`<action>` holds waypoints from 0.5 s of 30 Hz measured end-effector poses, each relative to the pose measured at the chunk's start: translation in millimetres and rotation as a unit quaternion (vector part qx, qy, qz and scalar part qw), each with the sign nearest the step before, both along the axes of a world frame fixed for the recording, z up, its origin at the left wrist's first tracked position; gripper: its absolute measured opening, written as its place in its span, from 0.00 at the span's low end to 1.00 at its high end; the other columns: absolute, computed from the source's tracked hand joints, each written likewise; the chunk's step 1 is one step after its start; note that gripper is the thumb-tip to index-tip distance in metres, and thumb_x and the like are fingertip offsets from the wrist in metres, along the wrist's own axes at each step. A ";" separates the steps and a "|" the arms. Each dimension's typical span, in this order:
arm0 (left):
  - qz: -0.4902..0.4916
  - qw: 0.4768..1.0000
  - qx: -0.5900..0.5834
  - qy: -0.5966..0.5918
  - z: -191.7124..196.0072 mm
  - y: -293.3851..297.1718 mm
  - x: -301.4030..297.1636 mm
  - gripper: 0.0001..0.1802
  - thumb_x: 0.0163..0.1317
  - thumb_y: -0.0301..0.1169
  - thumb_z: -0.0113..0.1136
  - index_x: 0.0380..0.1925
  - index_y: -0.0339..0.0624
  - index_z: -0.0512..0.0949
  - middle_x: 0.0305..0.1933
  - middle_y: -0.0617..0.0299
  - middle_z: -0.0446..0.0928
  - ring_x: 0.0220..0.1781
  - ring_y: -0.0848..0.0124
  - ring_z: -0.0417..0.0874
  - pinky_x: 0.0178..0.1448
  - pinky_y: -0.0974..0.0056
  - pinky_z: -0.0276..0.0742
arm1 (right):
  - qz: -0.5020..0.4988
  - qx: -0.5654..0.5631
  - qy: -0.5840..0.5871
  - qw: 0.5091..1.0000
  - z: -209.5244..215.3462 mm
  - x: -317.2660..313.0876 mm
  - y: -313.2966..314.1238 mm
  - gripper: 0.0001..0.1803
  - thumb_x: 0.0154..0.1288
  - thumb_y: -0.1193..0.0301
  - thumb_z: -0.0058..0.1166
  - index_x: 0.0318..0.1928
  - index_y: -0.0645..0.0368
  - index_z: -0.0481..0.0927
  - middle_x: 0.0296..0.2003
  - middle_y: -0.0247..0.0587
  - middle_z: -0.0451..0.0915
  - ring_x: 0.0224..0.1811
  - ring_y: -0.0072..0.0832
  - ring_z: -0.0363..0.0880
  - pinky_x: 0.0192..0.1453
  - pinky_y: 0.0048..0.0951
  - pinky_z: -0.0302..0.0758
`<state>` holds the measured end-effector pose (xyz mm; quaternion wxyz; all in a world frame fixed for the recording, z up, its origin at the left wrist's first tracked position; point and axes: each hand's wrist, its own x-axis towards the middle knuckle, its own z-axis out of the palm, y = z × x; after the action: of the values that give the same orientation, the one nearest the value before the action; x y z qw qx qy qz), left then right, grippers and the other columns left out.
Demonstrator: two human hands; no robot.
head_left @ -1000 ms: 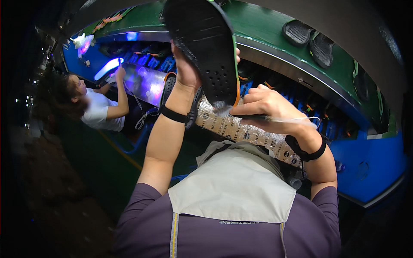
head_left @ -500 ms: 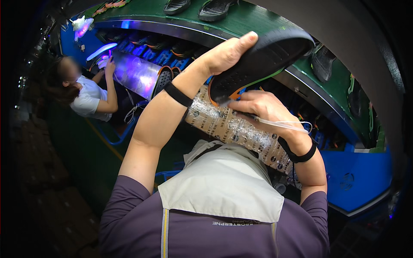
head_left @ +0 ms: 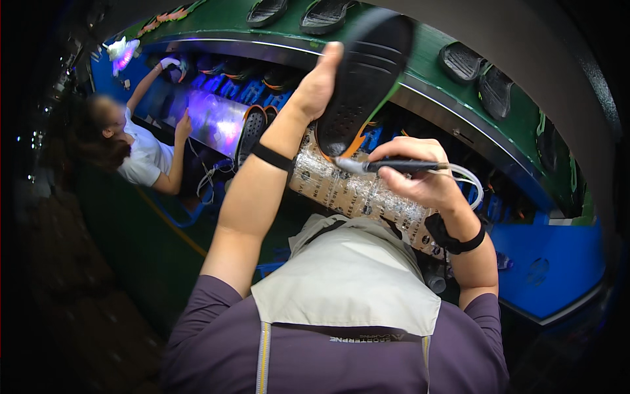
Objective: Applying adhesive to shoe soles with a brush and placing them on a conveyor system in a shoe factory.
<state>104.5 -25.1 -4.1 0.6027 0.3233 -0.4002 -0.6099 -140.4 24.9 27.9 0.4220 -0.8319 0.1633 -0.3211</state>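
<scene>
My left hand (head_left: 319,84) is raised and grips a black shoe sole (head_left: 365,82) by its left edge, tread side facing me, with an orange and green rim showing. My right hand (head_left: 420,177) holds a dark pen-like tool (head_left: 387,166) with a white hose trailing from its rear. The tool's tip touches the lower end of the sole. Below both hands lies a foil-wrapped cylinder (head_left: 357,194). Both wrists wear black bands.
A green conveyor (head_left: 420,72) curves across the top with several black soles (head_left: 482,75) on it. At the left another person (head_left: 134,148) in a white shirt works at a purple-lit panel (head_left: 216,118). A blue machine body (head_left: 551,269) is at the right.
The sole has swung from lying nearly flat to standing upright in my left hand. My right hand came out from under it and now holds the tool's tip against the sole.
</scene>
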 end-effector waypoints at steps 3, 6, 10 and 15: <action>-0.093 0.977 -0.065 0.179 -34.1 7.3 27.3 0.62 0.66 0.82 0.29 0.69 0.32 0.73 0.61 0.38 0.82 0.58 0.47 0.88 0.64 0.45 0.85 | -0.149 0.087 -0.069 0.983 -15.8 14.6 18.8 0.11 0.63 0.78 0.66 0.46 0.63 0.89 0.31 0.38 0.87 0.30 0.22 0.82 0.36 0.24 0.79; 0.000 0.950 -0.084 0.299 -52.8 24.8 23.9 0.69 0.57 0.88 0.34 0.66 0.27 0.75 0.56 0.35 0.83 0.54 0.46 0.88 0.62 0.44 0.85 | -0.212 -0.103 -0.095 0.967 -44.6 36.8 23.3 0.16 0.61 0.78 0.71 0.50 0.60 0.87 0.31 0.43 0.83 0.33 0.39 0.81 0.39 0.36 0.78; 0.026 0.942 -0.083 0.324 -60.2 32.7 28.1 0.62 0.58 0.84 0.42 0.62 0.31 0.77 0.52 0.41 0.83 0.50 0.51 0.86 0.61 0.47 0.82 | -0.046 -0.161 -0.007 0.986 -54.2 40.2 37.5 0.19 0.61 0.73 0.71 0.53 0.56 0.87 0.34 0.41 0.81 0.38 0.42 0.81 0.43 0.42 0.80; -0.083 0.904 -0.145 0.395 -62.2 29.7 37.7 0.55 0.59 0.78 0.53 0.61 0.34 0.78 0.56 0.46 0.80 0.52 0.54 0.83 0.61 0.48 0.79 | -0.049 -0.055 -0.002 0.997 -34.0 36.3 41.4 0.21 0.61 0.77 0.70 0.56 0.56 0.87 0.40 0.42 0.85 0.44 0.42 0.85 0.48 0.41 0.82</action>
<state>142.1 4.6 -66.3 0.6989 -0.0690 -0.2389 -0.6706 -104.2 66.4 -6.1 0.3598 -0.8442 0.1846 -0.3518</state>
